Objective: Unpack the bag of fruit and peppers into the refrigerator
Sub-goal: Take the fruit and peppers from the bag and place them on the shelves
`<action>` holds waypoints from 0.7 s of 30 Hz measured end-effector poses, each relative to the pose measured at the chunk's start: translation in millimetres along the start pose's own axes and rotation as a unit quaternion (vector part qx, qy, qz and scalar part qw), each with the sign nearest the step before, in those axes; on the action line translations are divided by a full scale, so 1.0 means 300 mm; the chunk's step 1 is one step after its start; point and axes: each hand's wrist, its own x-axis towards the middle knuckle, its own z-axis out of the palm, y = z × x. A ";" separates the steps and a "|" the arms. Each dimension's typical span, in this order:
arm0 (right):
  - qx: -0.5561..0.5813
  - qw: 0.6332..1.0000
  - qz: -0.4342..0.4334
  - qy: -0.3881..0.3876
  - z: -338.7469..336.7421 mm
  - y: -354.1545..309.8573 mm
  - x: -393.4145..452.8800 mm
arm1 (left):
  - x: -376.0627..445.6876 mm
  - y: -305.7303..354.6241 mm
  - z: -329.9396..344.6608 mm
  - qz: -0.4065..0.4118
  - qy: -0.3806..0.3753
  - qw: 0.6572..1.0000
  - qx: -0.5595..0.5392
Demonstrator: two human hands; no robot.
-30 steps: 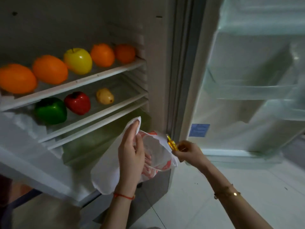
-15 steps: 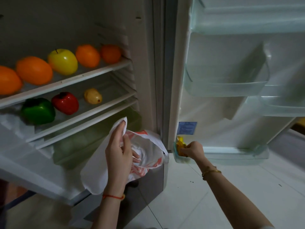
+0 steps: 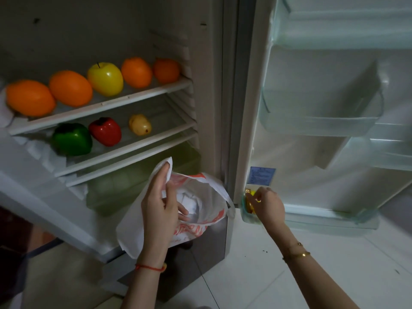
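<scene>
OK, right hand (image 3: 266, 205) is gripping a small yellow item (image 3: 250, 200) in the bottom door bin (image 3: 330, 219). Left hand (image 3: 159, 204) is pinching the white-and-orange bag (image 3: 200, 197) open; it's looking crumpled.

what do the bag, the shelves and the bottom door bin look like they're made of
Bag: thin white plastic film with orange print, by its crumpled folds and slight translucency, held by the left hand.
Shelves: likely clear glass or plastic panels with white plastic edging; too dim to be sure.
Bottom door bin: clear greenish-tinted rigid plastic, glossy, see-through where the right hand sets a yellow item.
</scene>
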 end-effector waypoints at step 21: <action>0.112 0.950 -0.259 -0.134 0.073 -0.356 -0.163 | -0.285 -0.034 -0.331 -0.118 0.238 0.964 0.000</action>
